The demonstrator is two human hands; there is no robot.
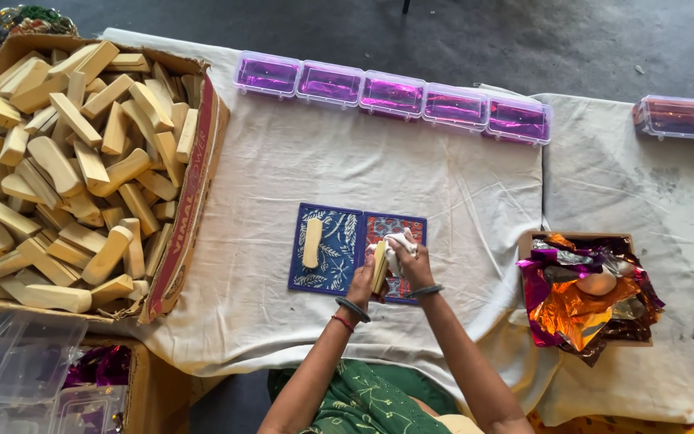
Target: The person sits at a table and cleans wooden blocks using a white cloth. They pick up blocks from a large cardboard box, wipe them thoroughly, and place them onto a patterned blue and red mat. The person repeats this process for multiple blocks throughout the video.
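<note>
My left hand [363, 283] grips a pale wooden block [379, 265] held on edge over a red patterned mat [402, 227]. Pressed against the block's upper end is a small white cloth [399, 245], bunched in my right hand [413, 265]. A second wooden block [312, 242] lies flat on the blue patterned mat [337, 257] just left of my hands. Both wrists wear bangles.
A big cardboard box [194, 185] heaped with wooden blocks fills the left. A row of clear purple-tinted plastic cases [391, 93] lines the far edge. A small box of shiny foil wrappers [584, 293] sits at right. Empty clear cases [18, 362] lie at lower left.
</note>
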